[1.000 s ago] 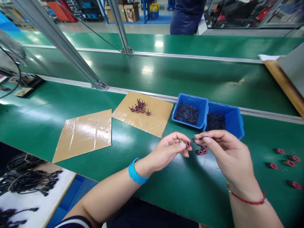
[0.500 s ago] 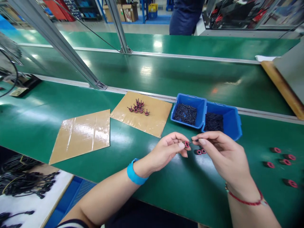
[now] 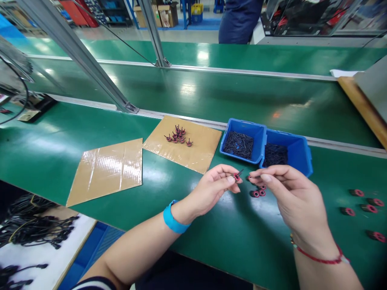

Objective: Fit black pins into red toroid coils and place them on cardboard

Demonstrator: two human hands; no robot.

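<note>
Pinched in my left hand (image 3: 213,187) is a small red-and-black wound stator (image 3: 236,177), with a thin dark piece sticking up from it at the right. My right hand (image 3: 292,197) is closed at the fingertips on a short thin black tube (image 3: 256,177), held just to the right of the stator and apart from it. Below my right fingertips, a few more stators (image 3: 255,193) rest on the green bench. Behind the hands are two blue bins (image 3: 225,149), both holding many short black tubes (image 3: 238,145).
Several stators with upright dark leads (image 3: 178,136) stand on a cardboard sheet (image 3: 198,155). A second cardboard sheet (image 3: 105,171) lies to its left. Loose stators (image 3: 369,208) are spread at the right. A metal post (image 3: 99,76) rises at the bench's back edge. Black cables (image 3: 39,223) lie lower left.
My hands have drawn slightly apart. The stator in my left hand has tilted, and a dark piece now shows standing up from it. The view has shifted a little.
</note>
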